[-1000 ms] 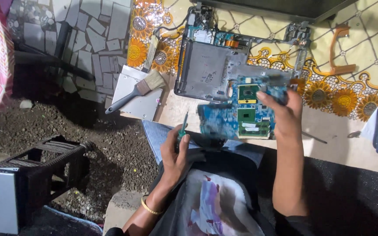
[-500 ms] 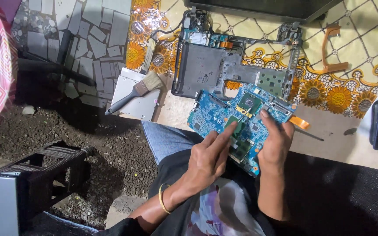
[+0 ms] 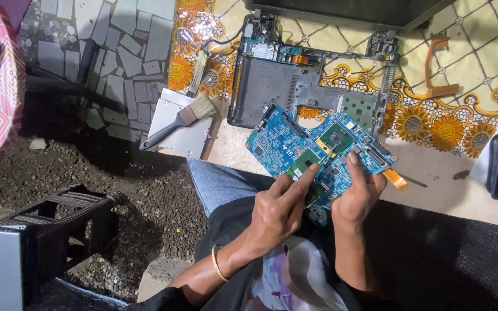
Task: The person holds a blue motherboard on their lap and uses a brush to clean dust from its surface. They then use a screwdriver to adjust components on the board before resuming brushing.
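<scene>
Fingers [image 3: 304,175] of the left hand [image 3: 278,210] lie close together and extended, the tips pressed flat on the upper face of the blue circuit board [image 3: 318,150] at its near edge. Fingers [image 3: 353,164] of the right hand [image 3: 358,196] are curled together and clamped on the same near edge, thumb on top, just beside the left hand. Both hands grip the board; neither is open.

The board is held above the person's lap, just in front of the grey laptop chassis [image 3: 286,86], with its far corner overlapping the chassis outline. Its long axis runs from the far left down to the near right, tilted against the chassis edges. The component face points up toward the camera. An orange ribbon tab [image 3: 396,179] projects from the board's right end.

Left of the chassis, a paint brush [image 3: 180,121] rests on a flat silver drive [image 3: 183,124], bristles toward the chassis. An orange curved strip [image 3: 436,66] lies well to the right of the chassis on the patterned cloth [image 3: 451,126].

Compared with half a second ago, the board sits in much the same place and tilt. The left fingers have shifted slightly toward the board's centre. The right hand remains clamped on the near right edge.
</scene>
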